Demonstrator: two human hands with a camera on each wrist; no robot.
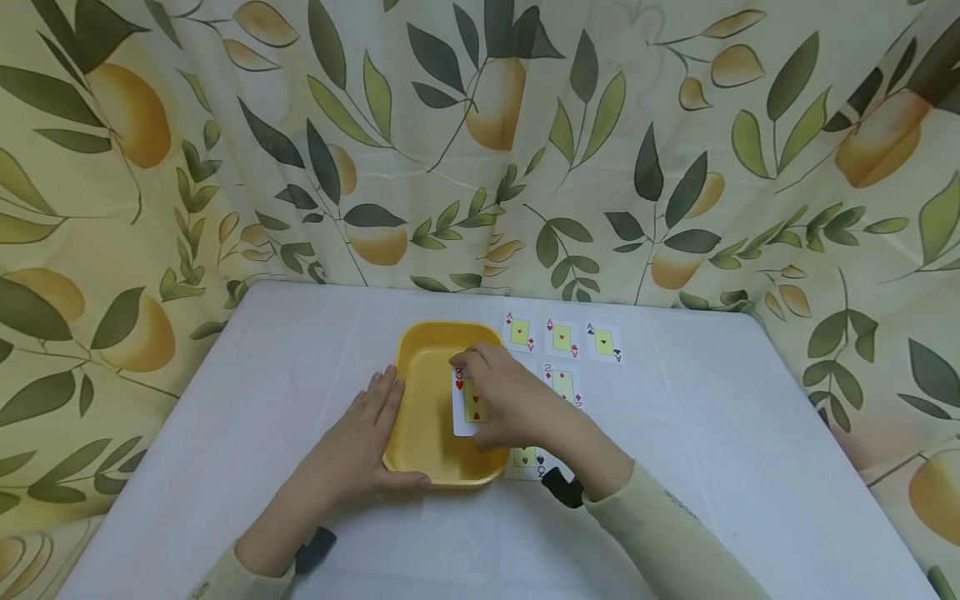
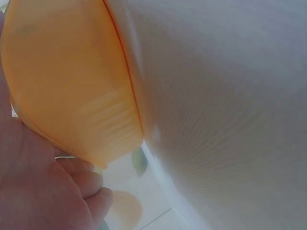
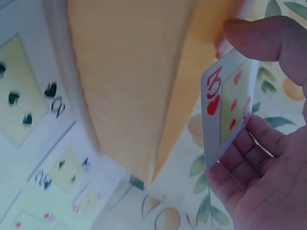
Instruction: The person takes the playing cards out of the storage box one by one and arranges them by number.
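Note:
My right hand pinches a three of hearts card over a yellow plastic tray. In the right wrist view the card stands tilted, face showing, with the thumb at its upper edge and the fingers at its lower edge. My left hand rests at the tray's left side, fingers extended along the rim and thumb by the near left corner. From the left wrist, the tray's outer wall shows beside the left hand. The right hand hides part of the tray's right side.
An ace of diamonds, an ace of hearts and a black ace lie behind and right of the tray. Nearer are a two of diamonds and a black three, partly covered. A fruit-patterned curtain hangs behind the white table.

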